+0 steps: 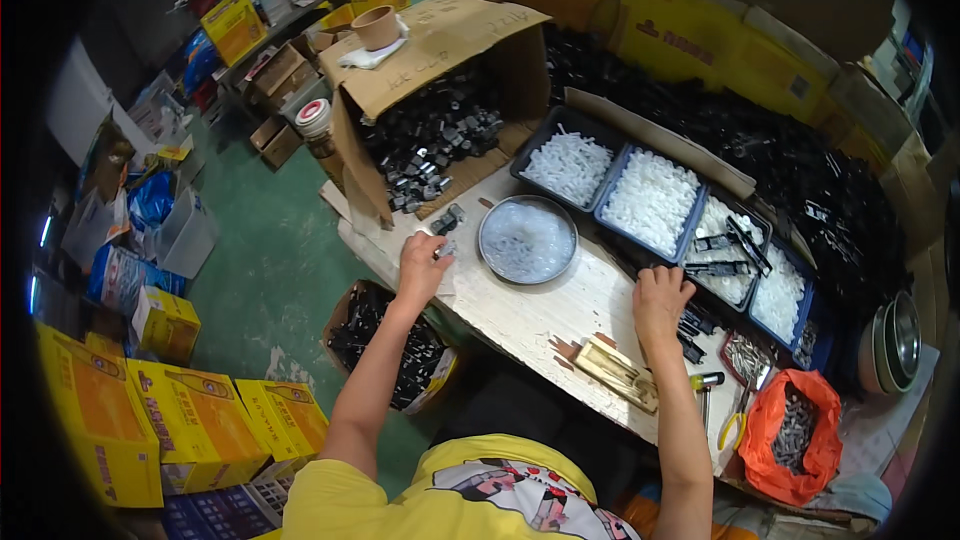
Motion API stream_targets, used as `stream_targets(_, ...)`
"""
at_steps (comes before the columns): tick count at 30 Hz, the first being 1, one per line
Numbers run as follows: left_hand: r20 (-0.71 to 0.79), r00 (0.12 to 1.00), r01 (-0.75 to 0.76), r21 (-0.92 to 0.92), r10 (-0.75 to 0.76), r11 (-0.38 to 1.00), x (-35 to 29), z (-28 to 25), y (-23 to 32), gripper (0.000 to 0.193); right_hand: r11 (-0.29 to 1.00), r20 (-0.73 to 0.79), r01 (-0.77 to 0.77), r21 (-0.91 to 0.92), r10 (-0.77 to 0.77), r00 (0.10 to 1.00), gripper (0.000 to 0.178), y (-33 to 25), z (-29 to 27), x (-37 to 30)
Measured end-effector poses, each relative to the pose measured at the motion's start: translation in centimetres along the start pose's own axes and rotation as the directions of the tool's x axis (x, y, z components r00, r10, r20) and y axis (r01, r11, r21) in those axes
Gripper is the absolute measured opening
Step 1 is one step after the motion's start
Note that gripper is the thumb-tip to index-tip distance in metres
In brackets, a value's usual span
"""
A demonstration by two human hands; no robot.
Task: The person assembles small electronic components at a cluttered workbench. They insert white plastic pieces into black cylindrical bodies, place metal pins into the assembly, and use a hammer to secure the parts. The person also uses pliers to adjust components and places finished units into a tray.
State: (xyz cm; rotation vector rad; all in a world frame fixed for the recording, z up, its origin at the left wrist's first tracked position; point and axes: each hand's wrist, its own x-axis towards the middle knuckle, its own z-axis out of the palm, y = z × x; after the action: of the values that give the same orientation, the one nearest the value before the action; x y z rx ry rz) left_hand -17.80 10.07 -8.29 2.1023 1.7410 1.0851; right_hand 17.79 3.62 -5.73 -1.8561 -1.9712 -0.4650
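Note:
My left hand [421,268] is over the left part of the white worktable, its fingers closed in a pinch around a small dark and silvery part [441,253]. Just beyond it on the table lie a few small black and metal pieces [449,219]. A round metal pan [572,258] of translucent, whitish small parts stands between my hands. My right hand [660,305] is at the near edge of the trays, fingers curled down and their tips hidden; what they hold I cannot make out. Black plastic parts [692,332] lie beside that hand.
Trays [603,212] of white plastic parts line the back; long black pieces [738,246] lie across one. A carton [362,165] of metal parts stands left. In front are a brass-coloured fixture [612,372], yellow-handled pliers [735,428] and a red bag [768,410] of metal pins.

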Motion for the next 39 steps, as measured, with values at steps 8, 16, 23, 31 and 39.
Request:
stream_targets(8,0.107,0.982,0.173,-0.158,-0.157,0.972,-0.4,-1.4,1.6,0.029,0.982,0.047,0.123,0.143,-0.131,0.99,0.02,-0.8,-10.5,-1.8)
stream_targets(16,0.363,0.885,0.465,-0.722,-0.291,0.513,-4.3,-2.2,6.3,0.019,0.982,0.187,-0.182,0.056,0.169,0.968,0.014,-0.8,-15.5,-10.9)
stream_targets(23,0.544,0.836,0.529,-0.76,-0.077,0.377,-4.8,-0.2,12.6,0.025,0.688,0.557,-0.569,0.45,0.282,0.781,0.017,-5.6,-9.1,-6.6)
stream_targets(31,0.627,0.779,0.588,-0.733,0.004,0.342,-6.5,1.4,14.0,0.025,-0.424,0.896,-0.833,0.354,-0.101,0.433,0.036,-3.4,-9.1,-4.1)
stream_targets(39,0.67,0.737,0.583,-0.696,0.086,0.419,-6.4,2.8,14.7,0.025,-0.737,0.874,-0.595,0.32,-0.012,0.485,0.029,-3.3,-9.7,-6.8)
